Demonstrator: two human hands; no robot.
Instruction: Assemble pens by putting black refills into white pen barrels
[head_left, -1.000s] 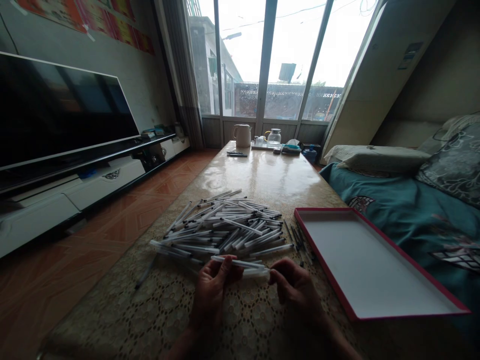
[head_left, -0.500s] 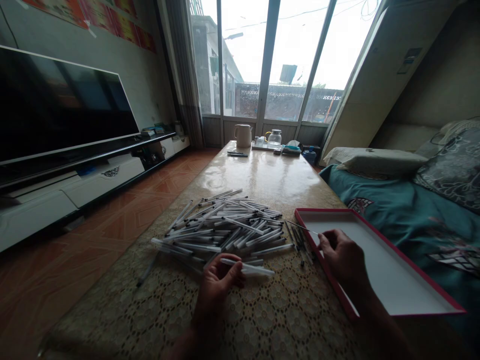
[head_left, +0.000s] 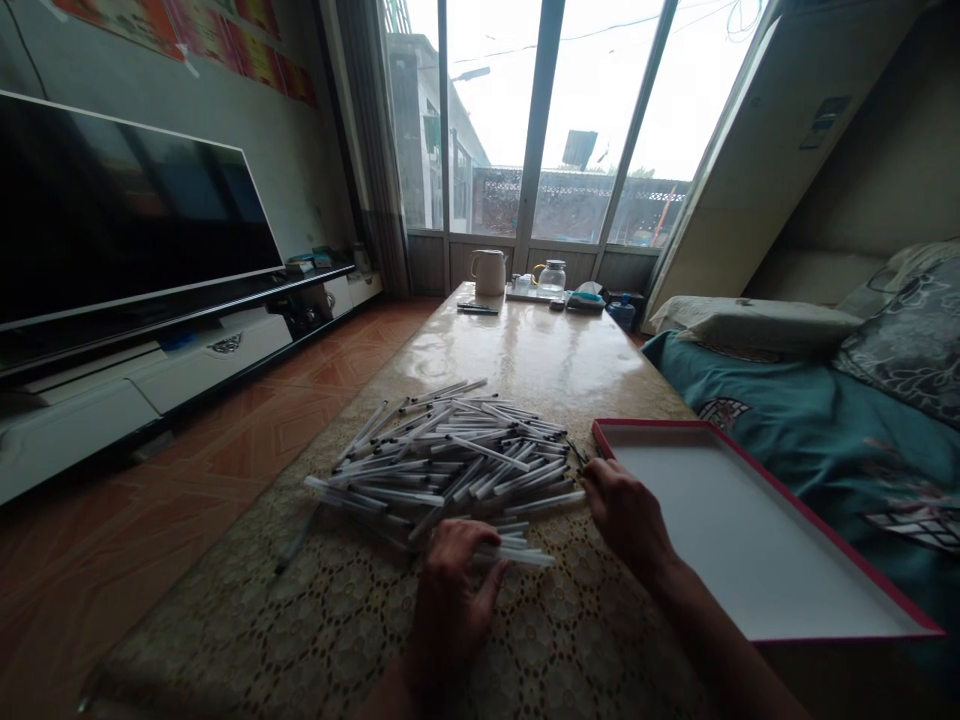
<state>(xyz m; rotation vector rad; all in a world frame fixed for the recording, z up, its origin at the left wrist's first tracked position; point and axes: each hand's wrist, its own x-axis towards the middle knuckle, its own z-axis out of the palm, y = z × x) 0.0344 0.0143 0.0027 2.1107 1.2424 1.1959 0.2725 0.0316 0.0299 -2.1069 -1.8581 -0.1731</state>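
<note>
A heap of several white pen barrels with dark tips [head_left: 450, 455] lies on the lace-covered table [head_left: 330, 620]. My left hand [head_left: 457, 590] rests palm down at the heap's near edge, its fingers closed over one white pen barrel [head_left: 525, 556] that sticks out to the right. My right hand [head_left: 626, 510] is at the heap's right edge, fingers curled down beside the red tray's corner. What they pinch is hidden.
A shallow red-rimmed tray [head_left: 825, 540] with a white floor lies to the right, by a teal-covered sofa [head_left: 795, 420]. At the table's far end stand a white kettle [head_left: 488, 271] and a glass jar [head_left: 553, 277]. A television [head_left: 120, 220] fills the left wall.
Both hands were on one pen; my right hand then drew a thin refill out toward the tray and has come back to the heap's right edge. My left hand lowered its barrel, palm down.
</note>
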